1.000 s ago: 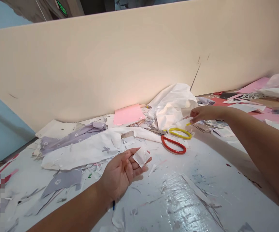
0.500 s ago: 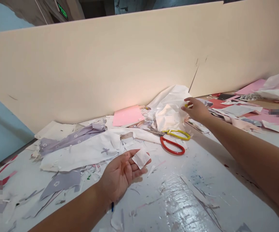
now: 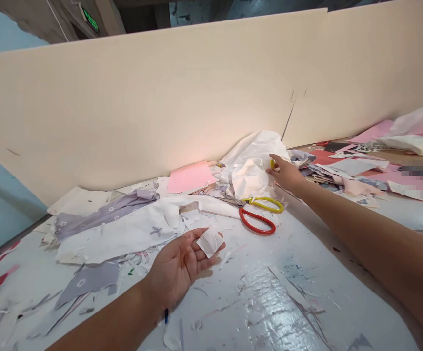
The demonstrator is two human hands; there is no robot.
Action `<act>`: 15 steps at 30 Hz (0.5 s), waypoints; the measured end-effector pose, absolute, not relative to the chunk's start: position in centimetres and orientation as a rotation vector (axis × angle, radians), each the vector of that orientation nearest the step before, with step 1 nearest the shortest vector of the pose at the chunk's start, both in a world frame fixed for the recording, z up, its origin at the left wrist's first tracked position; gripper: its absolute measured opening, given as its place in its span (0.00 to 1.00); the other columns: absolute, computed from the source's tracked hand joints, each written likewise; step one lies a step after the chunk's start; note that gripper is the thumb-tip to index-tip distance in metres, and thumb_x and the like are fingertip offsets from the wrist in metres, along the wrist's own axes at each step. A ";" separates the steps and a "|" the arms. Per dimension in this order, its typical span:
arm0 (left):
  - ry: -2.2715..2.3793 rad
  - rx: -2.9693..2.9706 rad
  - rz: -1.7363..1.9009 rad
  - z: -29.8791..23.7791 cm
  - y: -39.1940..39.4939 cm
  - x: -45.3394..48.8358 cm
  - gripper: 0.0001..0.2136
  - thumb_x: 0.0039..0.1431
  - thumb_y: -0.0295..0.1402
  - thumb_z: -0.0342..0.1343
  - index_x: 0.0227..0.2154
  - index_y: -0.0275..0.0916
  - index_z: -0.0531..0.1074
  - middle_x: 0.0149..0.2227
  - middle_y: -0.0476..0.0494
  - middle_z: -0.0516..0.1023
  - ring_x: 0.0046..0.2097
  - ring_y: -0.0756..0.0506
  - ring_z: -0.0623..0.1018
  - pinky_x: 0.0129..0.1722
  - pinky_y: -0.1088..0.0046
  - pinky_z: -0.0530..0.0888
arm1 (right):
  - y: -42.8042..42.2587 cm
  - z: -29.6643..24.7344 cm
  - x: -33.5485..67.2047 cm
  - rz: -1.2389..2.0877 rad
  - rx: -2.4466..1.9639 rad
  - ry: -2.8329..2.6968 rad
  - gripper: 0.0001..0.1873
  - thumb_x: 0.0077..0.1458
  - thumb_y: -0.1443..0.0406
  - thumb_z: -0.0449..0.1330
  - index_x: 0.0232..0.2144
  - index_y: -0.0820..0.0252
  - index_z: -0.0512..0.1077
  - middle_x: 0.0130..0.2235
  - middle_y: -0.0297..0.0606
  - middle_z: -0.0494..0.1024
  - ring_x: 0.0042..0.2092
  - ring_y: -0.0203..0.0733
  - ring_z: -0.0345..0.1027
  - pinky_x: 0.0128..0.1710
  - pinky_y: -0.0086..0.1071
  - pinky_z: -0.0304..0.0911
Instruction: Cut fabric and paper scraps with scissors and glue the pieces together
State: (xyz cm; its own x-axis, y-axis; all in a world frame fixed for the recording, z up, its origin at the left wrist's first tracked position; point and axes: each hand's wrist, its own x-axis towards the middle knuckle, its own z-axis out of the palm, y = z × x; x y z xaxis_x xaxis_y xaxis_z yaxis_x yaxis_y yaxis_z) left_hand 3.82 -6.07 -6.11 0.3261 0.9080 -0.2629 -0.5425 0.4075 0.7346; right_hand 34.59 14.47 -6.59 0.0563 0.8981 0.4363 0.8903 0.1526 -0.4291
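Observation:
My left hand (image 3: 180,263) is palm up just above the table, its fingers loosely curled. Across those fingers lies a small white scrap (image 3: 210,242), which looks like cloth or paper. Farther back, my right hand (image 3: 287,173) reaches to the crumpled white cloth (image 3: 250,178) by the board. A small yellow thing (image 3: 272,164) shows between its thumb and fingers; its kind is not clear. Between my hands rest scissors (image 3: 257,222) with one red and one yellow handle loop, blades pointing left and partly among scraps.
A tall cream board (image 3: 152,107) stands along the back. Pink paper (image 3: 191,177) leans near it. White and lilac cloth strips (image 3: 119,234) lie on the left of the white table (image 3: 233,307). Piled scraps and pink sheets (image 3: 372,131) lie at the right.
The view has shifted slightly, so everything sits a little farther left. My right hand has sunk a little beside the white cloth. My left hand keeps its pose with the scrap.

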 end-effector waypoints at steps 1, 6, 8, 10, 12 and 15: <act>0.734 0.586 1.026 -6.1 -6.1 3.8 0.14 0.53 0.31 0.48 0.41 0.31 0.67 0.40 0.33 0.77 0.52 0.36 0.69 0.56 0.54 0.56 | 14.5 -6.7 34.6 0.025 -1.726 -1.804 0.33 0.52 0.58 0.52 0.58 0.58 0.50 0.42 0.47 0.72 0.36 0.47 0.67 0.34 0.35 0.61; 0.749 0.561 1.043 -6.0 -6.0 4.0 0.13 0.53 0.31 0.48 0.40 0.30 0.67 0.39 0.33 0.77 0.52 0.35 0.69 0.55 0.54 0.57 | 14.9 -7.5 34.7 0.053 -1.793 -1.770 0.38 0.51 0.59 0.52 0.59 0.64 0.40 0.38 0.47 0.74 0.33 0.47 0.68 0.32 0.35 0.60; 0.743 0.559 1.053 -6.0 -6.0 4.0 0.13 0.53 0.30 0.48 0.41 0.30 0.67 0.39 0.34 0.77 0.52 0.34 0.69 0.55 0.53 0.57 | 15.1 -7.7 34.8 0.061 -1.811 -1.774 0.31 0.52 0.58 0.51 0.56 0.62 0.47 0.38 0.46 0.74 0.33 0.46 0.68 0.32 0.35 0.60; 0.738 0.558 1.053 -6.0 -5.9 4.0 0.14 0.53 0.31 0.47 0.41 0.30 0.68 0.40 0.33 0.76 0.52 0.34 0.69 0.55 0.52 0.57 | 15.3 -7.8 34.9 0.064 -1.829 -1.792 0.26 0.52 0.58 0.51 0.52 0.59 0.54 0.38 0.45 0.74 0.35 0.48 0.68 0.31 0.35 0.59; 0.733 0.561 1.053 -6.0 -5.9 4.0 0.14 0.53 0.31 0.48 0.41 0.30 0.68 0.40 0.33 0.76 0.52 0.34 0.68 0.55 0.52 0.56 | 15.3 -7.7 35.0 0.056 -1.844 -1.795 0.24 0.51 0.56 0.51 0.49 0.57 0.56 0.40 0.45 0.74 0.37 0.49 0.68 0.31 0.35 0.59; 0.728 0.566 1.050 -6.1 -5.9 4.0 0.13 0.53 0.31 0.48 0.41 0.30 0.68 0.39 0.34 0.76 0.52 0.35 0.69 0.55 0.52 0.56 | 15.0 -7.5 35.2 0.038 -1.875 -1.758 0.27 0.50 0.52 0.51 0.49 0.59 0.56 0.41 0.47 0.73 0.37 0.51 0.68 0.29 0.36 0.59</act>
State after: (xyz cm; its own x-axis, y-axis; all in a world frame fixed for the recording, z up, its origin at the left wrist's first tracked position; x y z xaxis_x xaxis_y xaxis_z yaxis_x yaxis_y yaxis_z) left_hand 3.96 -5.93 -6.08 0.3081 0.9148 -0.2611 -0.5659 0.3969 0.7227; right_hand 35.23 14.95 -7.50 0.1388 0.9266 0.3496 0.9104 0.0195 -0.4132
